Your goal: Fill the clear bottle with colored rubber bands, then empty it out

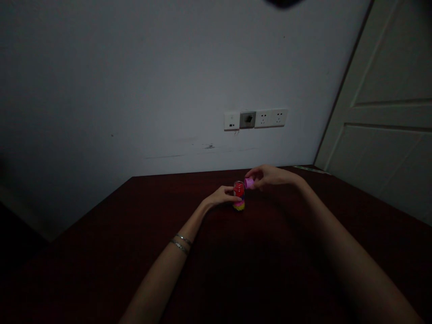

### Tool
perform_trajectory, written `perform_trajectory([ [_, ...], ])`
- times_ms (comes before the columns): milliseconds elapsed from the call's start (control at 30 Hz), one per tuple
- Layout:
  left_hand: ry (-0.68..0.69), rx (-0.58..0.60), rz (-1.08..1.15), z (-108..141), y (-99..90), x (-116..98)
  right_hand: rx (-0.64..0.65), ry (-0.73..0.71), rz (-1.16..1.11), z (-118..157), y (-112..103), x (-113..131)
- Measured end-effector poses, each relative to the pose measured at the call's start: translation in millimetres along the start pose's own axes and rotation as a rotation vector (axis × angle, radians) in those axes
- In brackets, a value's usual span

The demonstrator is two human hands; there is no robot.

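Observation:
A small clear container with red, pink and yellow layers stands upright on the dark red table. My left hand has its fingers and thumb around the container's left side. Just to the right of the container's top, my right hand pinches a small pink cap-like piece. The pink piece is tilted, with one end facing the container, and appears apart from it. Fine detail inside the container is too dim to make out.
Behind the table rises a pale wall with white sockets and a grey switch plate. A panelled white door stands at the right. A patterned strip lies by the table's back right edge.

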State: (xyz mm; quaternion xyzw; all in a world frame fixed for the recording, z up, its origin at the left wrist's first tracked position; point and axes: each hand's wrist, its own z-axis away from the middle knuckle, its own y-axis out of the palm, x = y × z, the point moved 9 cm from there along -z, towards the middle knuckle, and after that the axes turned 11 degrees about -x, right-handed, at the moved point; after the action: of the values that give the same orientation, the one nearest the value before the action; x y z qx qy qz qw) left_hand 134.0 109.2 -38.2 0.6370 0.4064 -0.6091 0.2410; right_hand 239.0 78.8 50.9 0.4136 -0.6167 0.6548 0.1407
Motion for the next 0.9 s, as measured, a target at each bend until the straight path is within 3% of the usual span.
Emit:
perform_trajectory([
  [233,-0.028,-0.015,-0.009,2.2,0.8,-0.8,-0.145,-0.167,0.08,-6.4,1.7,27.1],
  [500,-0.017,0.03,-0.083,2.9,2.2,-13.9,-0.061,-0.279,0.036,3.2,10.1,49.6],
  [633,-0.024,0.141,-0.002,10.2,8.5,-28.5,-0.04,-0.325,-0.009,15.7,4.4,65.9],
  [800,-0.088,0.39,0.283,27.8,28.2,-35.4,-0.021,-0.346,-0.065,22.7,2.6,73.3],
  [900,-0.127,0.413,0.411,30.5,28.9,-28.9,0.002,-0.335,-0.075,21.1,6.2,69.9],
])
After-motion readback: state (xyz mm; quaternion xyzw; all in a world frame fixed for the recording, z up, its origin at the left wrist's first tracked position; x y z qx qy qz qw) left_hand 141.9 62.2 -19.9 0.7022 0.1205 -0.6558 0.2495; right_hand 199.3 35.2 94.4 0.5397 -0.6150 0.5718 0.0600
